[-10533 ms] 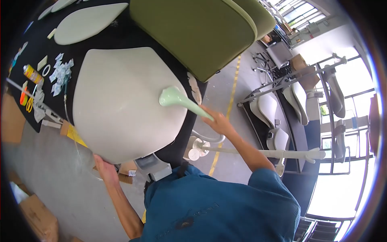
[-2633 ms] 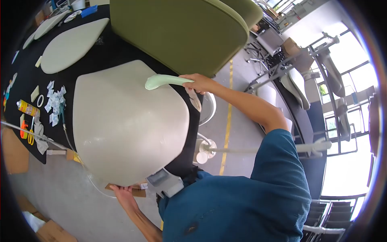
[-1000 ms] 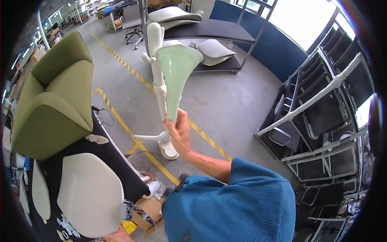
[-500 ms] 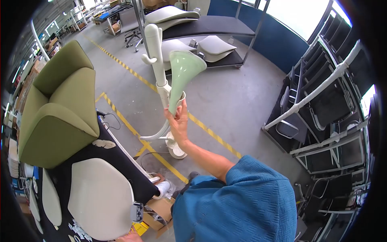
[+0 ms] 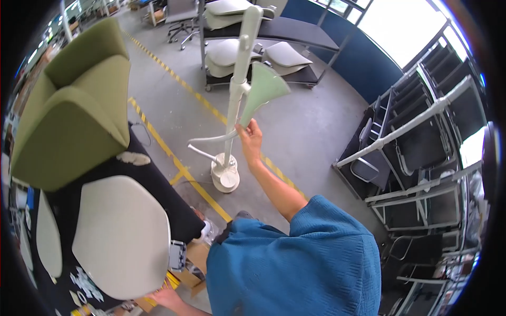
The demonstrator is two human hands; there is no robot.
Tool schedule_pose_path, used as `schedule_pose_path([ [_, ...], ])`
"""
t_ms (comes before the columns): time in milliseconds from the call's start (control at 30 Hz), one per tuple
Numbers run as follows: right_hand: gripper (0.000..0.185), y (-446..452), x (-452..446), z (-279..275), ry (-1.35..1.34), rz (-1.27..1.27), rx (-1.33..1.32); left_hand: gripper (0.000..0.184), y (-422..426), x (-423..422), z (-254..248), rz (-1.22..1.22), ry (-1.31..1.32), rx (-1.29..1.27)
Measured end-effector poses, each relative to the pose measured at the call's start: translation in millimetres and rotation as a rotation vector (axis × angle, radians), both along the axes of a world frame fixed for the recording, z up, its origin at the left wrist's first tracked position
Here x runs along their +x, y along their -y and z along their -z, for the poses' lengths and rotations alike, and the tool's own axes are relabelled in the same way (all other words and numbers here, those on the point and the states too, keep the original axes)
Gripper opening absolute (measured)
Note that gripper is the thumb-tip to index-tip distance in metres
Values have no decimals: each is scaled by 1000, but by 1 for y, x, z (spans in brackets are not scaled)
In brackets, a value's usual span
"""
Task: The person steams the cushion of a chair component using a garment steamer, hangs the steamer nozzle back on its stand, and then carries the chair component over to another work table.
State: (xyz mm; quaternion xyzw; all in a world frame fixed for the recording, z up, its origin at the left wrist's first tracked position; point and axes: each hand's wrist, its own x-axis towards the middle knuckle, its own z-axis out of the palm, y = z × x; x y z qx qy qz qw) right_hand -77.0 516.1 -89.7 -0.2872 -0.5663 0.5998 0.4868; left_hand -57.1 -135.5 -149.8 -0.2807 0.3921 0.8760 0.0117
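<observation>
My right hand (image 5: 250, 136) is closed around the narrow lower end of a pale green funnel-shaped steamer head (image 5: 264, 90). The head's wide mouth points up and right, beside the white steamer pole (image 5: 241, 58). A whitish hose (image 5: 212, 140) curves left from near my fingers and down toward the round steamer base (image 5: 225, 176) on the floor. At the lower left, my left hand (image 5: 164, 296) grips the near edge of a light grey chair seat panel (image 5: 122, 237); some fingers are hidden. A grey metal bracket (image 5: 177, 256) is fixed to the panel's side.
A green upholstered chair (image 5: 79, 116) rests on the black-covered table (image 5: 166, 203) at left. Shelves with grey panels (image 5: 284, 57) stand behind the steamer. Racks of black chair parts (image 5: 421, 142) line the right side. Yellow-striped tape (image 5: 182, 84) crosses the floor; cardboard boxes (image 5: 197, 258) sit below the table.
The view has shifted. My right hand and the steamer head are now on the right side of the pole, and the head leans more to the right. My left hand stays at the panel edge.
</observation>
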Motion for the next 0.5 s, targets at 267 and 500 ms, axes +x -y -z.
schedule_pose_path([
  [267, 40, 62, 28, 50, 300, 48, -93, 93, -13, -3, -21, -64, 3, -68],
  [500, 44, 156, -48, 42, 437, -702, -216, 89, -17, -31, -51, -128, -159, -93],
])
